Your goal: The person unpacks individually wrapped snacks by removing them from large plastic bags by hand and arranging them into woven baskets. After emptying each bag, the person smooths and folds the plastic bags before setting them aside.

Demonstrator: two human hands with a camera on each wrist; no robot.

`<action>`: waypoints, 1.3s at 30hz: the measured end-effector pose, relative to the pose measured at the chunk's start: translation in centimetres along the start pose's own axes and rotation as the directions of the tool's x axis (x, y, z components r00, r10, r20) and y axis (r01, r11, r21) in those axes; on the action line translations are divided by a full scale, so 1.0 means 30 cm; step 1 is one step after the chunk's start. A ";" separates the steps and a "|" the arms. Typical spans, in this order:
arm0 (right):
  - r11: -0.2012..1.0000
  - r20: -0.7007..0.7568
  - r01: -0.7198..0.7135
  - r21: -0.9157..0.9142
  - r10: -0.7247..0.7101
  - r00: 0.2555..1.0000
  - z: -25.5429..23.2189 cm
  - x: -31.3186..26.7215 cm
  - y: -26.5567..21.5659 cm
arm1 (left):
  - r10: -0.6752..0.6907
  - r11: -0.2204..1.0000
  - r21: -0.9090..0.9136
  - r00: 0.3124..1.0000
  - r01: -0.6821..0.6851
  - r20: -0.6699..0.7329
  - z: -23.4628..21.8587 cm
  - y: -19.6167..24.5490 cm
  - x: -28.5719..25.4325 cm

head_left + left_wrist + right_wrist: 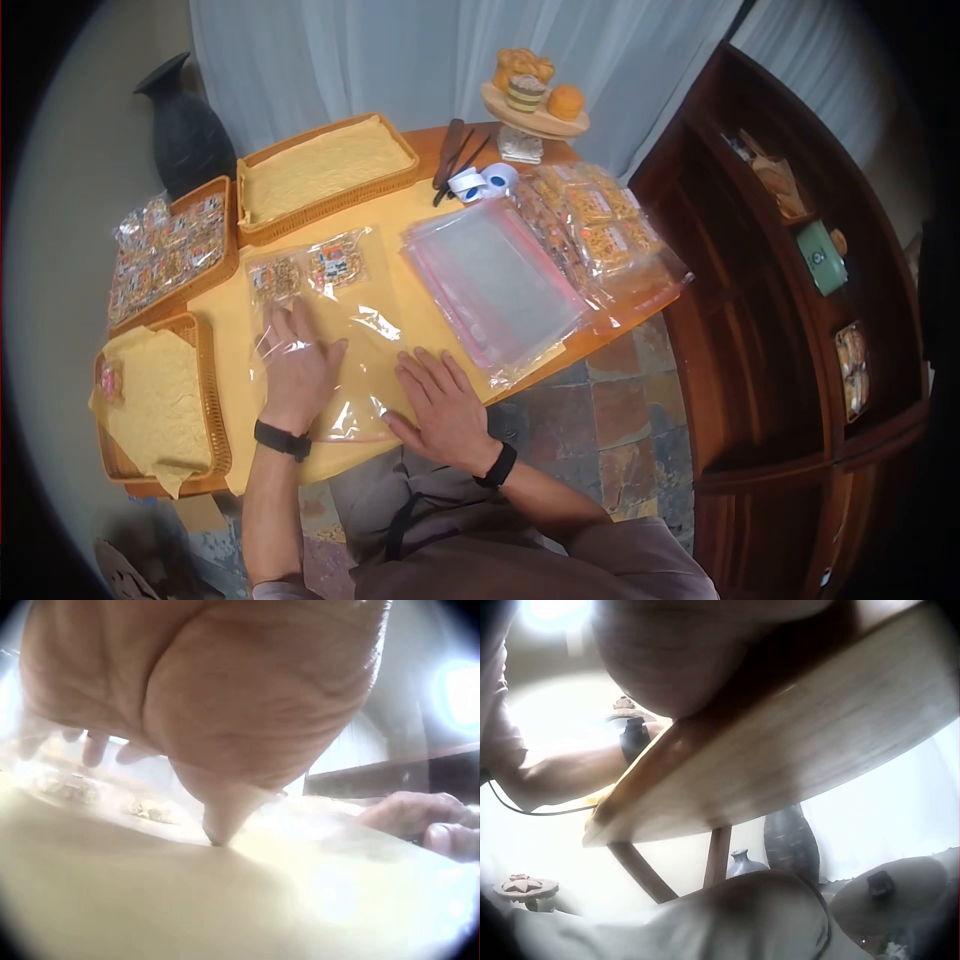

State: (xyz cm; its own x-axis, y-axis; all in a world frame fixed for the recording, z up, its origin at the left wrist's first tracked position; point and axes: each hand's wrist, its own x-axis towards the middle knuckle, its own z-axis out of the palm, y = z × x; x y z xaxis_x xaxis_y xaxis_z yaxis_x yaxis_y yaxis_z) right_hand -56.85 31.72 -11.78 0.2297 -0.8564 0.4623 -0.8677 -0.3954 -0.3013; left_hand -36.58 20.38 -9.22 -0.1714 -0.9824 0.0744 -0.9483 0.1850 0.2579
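Observation:
A large clear plastic bag [365,330] lies flat on the yellow cloth, with two small snack packets [337,262] side by side at its far end. My left hand [298,375] reaches in from the bag's near end, fingers extended toward the left packet, and clear film overlaps the fingers. In the left wrist view, the thumb [217,825] points down at the yellow surface, and pale packets [150,810] show beyond it. My right hand [440,410] rests with spread fingers at the table's front edge, beside the bag's near right corner. It holds nothing.
A stack of pink-edged clear bags [495,285] lies right, beside bagged snacks [605,225]. Tape rolls [497,180] and dark tools [453,155] sit behind. Cloth-lined wicker baskets [405,180] and a basket of packets [170,250] line the back and left. Wooden shelves [760,360] stand right.

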 end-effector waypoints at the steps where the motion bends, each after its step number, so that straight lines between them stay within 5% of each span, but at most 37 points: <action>1: 1.000 0.015 -0.001 0.008 0.001 1.000 0.002 -0.001 0.002 | 0.018 1.000 -0.003 1.000 -0.018 -0.006 0.008 -0.014 0.010; 4: 1.000 0.003 -0.001 0.000 0.001 1.000 0.001 0.000 -0.004 | 0.174 0.976 -0.102 0.968 -0.194 -0.182 0.011 -0.068 0.049; 10: 1.000 0.019 0.006 -0.004 -0.006 1.000 -0.016 0.004 -0.009 | 0.044 0.997 -0.059 0.998 -0.046 -0.033 -0.041 -0.023 0.025; 12: 1.000 0.010 0.006 -0.009 -0.006 1.000 -0.012 0.005 -0.012 | 0.024 0.997 0.076 0.999 -0.020 -0.045 -0.061 0.017 0.004; 22: 1.000 -0.035 -0.001 -0.021 0.000 0.999 -0.003 0.001 -0.011 | 0.188 0.979 0.102 0.974 -0.176 -0.125 -0.054 0.029 -0.025; 24: 1.000 -0.032 -0.001 -0.031 0.000 0.999 -0.003 0.000 -0.011 | 0.099 0.993 0.053 0.994 -0.101 0.036 -0.127 0.081 -0.039; 31: 1.000 -0.010 0.000 -0.012 0.000 1.000 -0.006 -0.003 -0.014 | 0.212 0.975 0.101 0.959 -0.196 -0.187 -0.071 0.015 -0.057; 37: 1.000 0.004 -0.007 -0.019 0.007 1.000 0.001 -0.004 -0.015 | 0.215 0.966 0.173 0.970 -0.193 -0.116 -0.053 0.013 -0.059; 39: 1.000 0.007 -0.015 -0.003 0.015 1.000 0.001 -0.004 -0.009 | 0.175 0.976 0.120 0.982 -0.182 0.065 -0.089 0.046 -0.075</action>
State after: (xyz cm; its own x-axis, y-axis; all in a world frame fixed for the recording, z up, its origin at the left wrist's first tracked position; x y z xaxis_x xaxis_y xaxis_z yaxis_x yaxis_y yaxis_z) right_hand -56.64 31.90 -11.78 0.2203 -0.8645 0.4517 -0.8720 -0.3821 -0.3059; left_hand -36.80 22.91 -6.45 -0.3515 -0.9345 0.0558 -0.9265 0.3558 0.1224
